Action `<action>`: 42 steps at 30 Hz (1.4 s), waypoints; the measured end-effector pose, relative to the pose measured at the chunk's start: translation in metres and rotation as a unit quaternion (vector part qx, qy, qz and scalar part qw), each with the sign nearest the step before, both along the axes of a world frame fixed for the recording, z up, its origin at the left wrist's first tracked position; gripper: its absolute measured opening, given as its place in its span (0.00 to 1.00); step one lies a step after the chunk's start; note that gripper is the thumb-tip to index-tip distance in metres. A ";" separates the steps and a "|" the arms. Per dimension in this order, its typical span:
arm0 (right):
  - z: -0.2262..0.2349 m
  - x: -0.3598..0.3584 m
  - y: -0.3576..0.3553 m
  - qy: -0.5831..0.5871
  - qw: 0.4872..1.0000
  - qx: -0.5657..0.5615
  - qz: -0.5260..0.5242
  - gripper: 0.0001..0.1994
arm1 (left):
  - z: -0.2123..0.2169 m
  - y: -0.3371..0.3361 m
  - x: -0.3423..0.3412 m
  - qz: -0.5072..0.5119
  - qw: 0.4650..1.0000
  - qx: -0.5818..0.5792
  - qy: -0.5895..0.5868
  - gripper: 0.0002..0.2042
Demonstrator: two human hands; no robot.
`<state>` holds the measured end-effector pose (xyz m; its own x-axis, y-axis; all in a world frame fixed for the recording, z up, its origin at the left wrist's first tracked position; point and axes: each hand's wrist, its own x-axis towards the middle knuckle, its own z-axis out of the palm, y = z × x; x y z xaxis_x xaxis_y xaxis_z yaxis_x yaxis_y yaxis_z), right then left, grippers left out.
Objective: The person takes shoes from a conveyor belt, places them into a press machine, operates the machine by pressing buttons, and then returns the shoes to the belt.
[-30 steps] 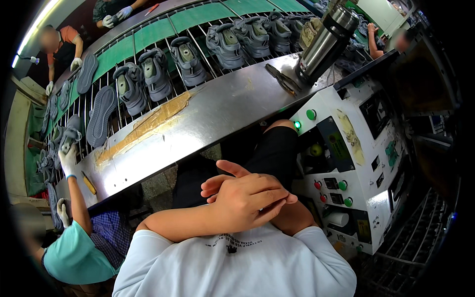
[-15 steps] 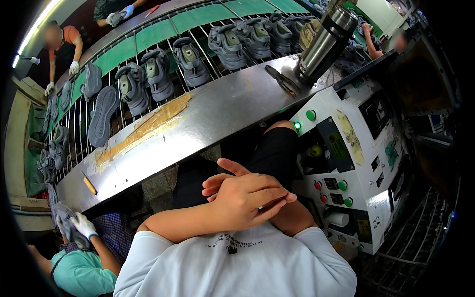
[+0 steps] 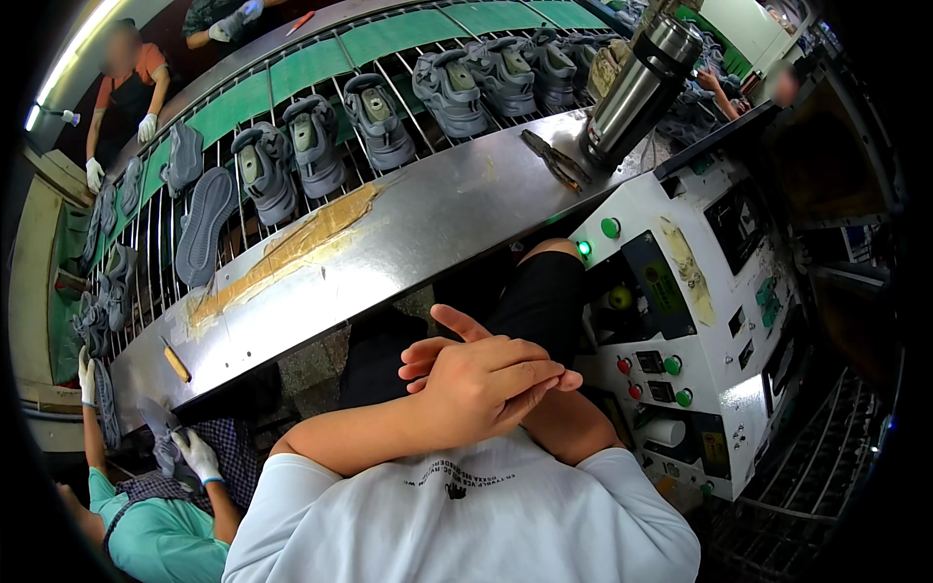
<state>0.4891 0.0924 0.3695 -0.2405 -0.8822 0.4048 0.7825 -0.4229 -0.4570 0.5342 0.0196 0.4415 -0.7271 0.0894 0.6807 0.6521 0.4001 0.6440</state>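
My forearms cross in front of my white shirt, above my lap. My left hand (image 3: 486,377) lies over my right wrist, its fingers stretched toward the right and holding no object. Beneath it, my right hand (image 3: 429,356) points left, fingers extended and thumb raised, also without an object; its palm is partly covered. Beyond both hands runs a metal ledge (image 3: 418,228) with a strip of torn brown tape (image 3: 282,253). Grey sneakers (image 3: 380,121) stand in a row on the roller conveyor behind it, and one shoe (image 3: 205,228) lies with its sole showing.
Pliers (image 3: 555,161) and a steel flask (image 3: 643,92) are on the ledge's right part, a yellow-handled tool (image 3: 176,363) on its left end. A white control box (image 3: 671,321) with buttons stands at my right. A gloved co-worker (image 3: 160,530) sits at lower left; others work across the conveyor.
My hands stay crossed, nearly still. The seated co-worker's one gloved hand has moved up to the conveyor's end, the other holds a grey shoe part lower. The row of sneakers has shifted slightly right.
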 end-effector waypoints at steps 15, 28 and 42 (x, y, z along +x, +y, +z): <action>-0.007 0.004 0.000 0.006 1.000 0.004 -0.006 0.54 | -0.002 -0.004 0.004 -0.011 1.000 0.011 0.000 0.06; -0.005 0.001 0.002 -0.059 0.998 -0.021 0.023 0.50 | -0.009 -0.003 0.000 0.018 0.997 -0.007 0.080 0.09; -0.046 -0.005 -0.005 -0.095 0.984 -0.078 -0.130 0.26 | -0.078 0.061 -0.032 0.643 0.749 -0.110 -0.117 0.31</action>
